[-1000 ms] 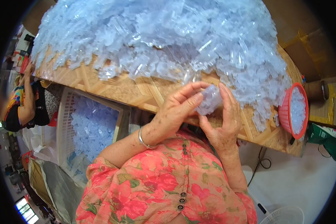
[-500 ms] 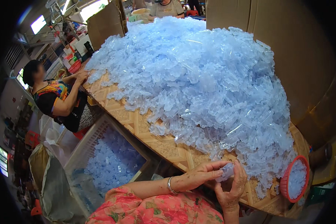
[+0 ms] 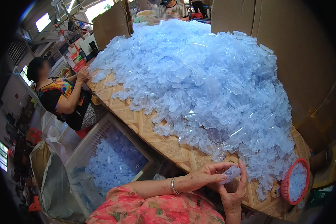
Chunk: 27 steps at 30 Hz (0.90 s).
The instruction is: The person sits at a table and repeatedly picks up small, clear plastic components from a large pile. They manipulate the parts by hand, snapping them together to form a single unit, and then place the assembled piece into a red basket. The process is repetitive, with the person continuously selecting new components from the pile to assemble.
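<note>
Between both hands, just above the table's near edge, is a small clear, bluish plastic piece. Its exact kind is hard to make out. My left hand, with a bangle at the wrist, pinches it between thumb and fingers from the left. From the right, my right hand grips it too, with thumb below and fingers upright along its far side. Right beyond my fingers begins a large heap of similar clear plastic pieces, spread over a wood-patterned table.
A red plastic basket of pieces stands tilted at the table's right edge. Below to the left is a white crate holding more pieces, near a grey sack. Cardboard walls the right side. A co-worker sits at the left.
The plastic piece has turned a little between my fingers, and my fingertips have shifted on it. The whole view has moved slightly. At the left, the co-worker's hands have shifted a bit.
</note>
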Available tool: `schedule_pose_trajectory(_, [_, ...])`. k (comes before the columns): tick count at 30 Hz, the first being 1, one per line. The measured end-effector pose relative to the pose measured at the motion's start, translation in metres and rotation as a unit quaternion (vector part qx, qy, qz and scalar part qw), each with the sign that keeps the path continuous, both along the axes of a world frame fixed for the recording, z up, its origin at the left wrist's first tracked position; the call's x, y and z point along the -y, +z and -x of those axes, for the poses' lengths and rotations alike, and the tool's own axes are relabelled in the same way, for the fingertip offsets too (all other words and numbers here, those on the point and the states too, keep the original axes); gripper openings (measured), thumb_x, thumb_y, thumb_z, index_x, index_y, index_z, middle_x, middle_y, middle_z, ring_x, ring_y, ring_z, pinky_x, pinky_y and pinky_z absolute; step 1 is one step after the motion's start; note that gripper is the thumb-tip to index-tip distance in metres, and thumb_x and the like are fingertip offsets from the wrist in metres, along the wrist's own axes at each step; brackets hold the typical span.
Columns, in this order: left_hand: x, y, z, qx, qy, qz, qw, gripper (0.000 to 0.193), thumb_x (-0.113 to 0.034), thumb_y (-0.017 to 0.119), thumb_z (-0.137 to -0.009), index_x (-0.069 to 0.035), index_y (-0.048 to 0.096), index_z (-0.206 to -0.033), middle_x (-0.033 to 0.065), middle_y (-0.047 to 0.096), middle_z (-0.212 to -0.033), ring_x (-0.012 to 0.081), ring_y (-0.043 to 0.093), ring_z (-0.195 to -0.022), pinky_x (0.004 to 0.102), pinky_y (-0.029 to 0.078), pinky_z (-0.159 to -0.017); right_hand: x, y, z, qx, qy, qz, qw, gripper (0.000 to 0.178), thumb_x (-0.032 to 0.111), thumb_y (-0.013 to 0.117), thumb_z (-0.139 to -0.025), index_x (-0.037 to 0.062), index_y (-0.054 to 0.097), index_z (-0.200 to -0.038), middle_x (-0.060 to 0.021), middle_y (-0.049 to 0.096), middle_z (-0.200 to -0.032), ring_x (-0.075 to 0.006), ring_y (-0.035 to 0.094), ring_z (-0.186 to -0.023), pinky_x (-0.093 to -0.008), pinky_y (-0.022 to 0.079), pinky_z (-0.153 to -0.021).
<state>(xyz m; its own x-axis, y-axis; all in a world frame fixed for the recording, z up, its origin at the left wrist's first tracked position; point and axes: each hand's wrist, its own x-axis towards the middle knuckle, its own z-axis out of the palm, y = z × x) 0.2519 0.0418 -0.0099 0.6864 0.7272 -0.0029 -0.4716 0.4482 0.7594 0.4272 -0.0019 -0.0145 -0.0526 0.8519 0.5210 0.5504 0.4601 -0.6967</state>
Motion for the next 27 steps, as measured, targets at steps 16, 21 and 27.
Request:
schedule_pose_trajectory(16, [-0.001,-0.007,0.008,-0.035,-0.003,0.008,0.999,0.055,-0.023,0.060,-0.102,-0.006,0.043,-0.151,0.0059,0.055,-0.142,0.0140,0.054,-0.126,0.0305,0.048,-0.103,-0.001,-0.006,0.005,-0.018,0.004,0.022,1.000,0.087,0.006,0.086,-0.068,0.0001,0.042,-0.143,-0.0199,0.055,-0.139,-0.0353,0.058,-0.123,-0.0422,0.048,-0.103])
schedule_pose_trajectory(21, [0.000,-0.005,0.009,-0.039,-0.005,0.027,0.999,0.054,-0.023,0.059,-0.102,-0.005,0.043,-0.151,0.0068,0.055,-0.142,0.0141,0.051,-0.128,0.0296,0.045,-0.105,-0.001,-0.012,0.007,-0.051,0.011,0.038,0.998,0.087,0.006,0.087,-0.068,0.0003,0.042,-0.143,-0.0201,0.054,-0.139,-0.0354,0.058,-0.123,-0.0420,0.048,-0.103])
schedule_pose_trajectory(27, [0.002,-0.013,0.010,-0.052,-0.007,0.037,0.998,0.054,-0.023,0.059,-0.103,-0.005,0.042,-0.151,0.0054,0.054,-0.143,0.0135,0.052,-0.128,0.0295,0.045,-0.105,0.001,-0.017,0.005,-0.060,0.012,0.053,0.997,0.085,0.007,0.086,-0.070,-0.0007,0.042,-0.143,-0.0204,0.055,-0.138,-0.0357,0.058,-0.123,-0.0423,0.048,-0.102])
